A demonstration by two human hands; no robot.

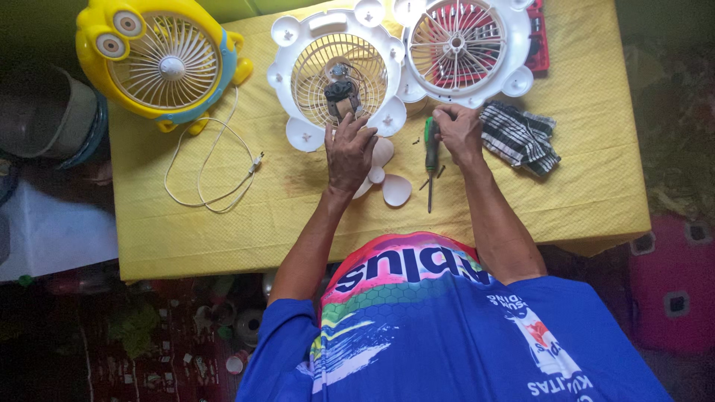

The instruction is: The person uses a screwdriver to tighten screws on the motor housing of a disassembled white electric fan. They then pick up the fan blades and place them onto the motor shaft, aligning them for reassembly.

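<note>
While my left hand (348,152) rests flat, holding nothing, on the white round plastic fan housing (337,74), my right hand's (459,132) grip state is indiscernible beside the green-handled screwdriver (431,152).

Yellow tablecloth (596,149), white fan shells (298,74)

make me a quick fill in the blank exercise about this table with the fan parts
1. The left hand rests on the white fan shell that has the ____ still inside.
2. The screwdriver beside the right hand has a ____ handle.
3. The whole fan at the table's corner is mostly ____.
4. The checked cloth lies on a ____ tablecloth.

Missing words: motor; green; yellow; yellow
</note>
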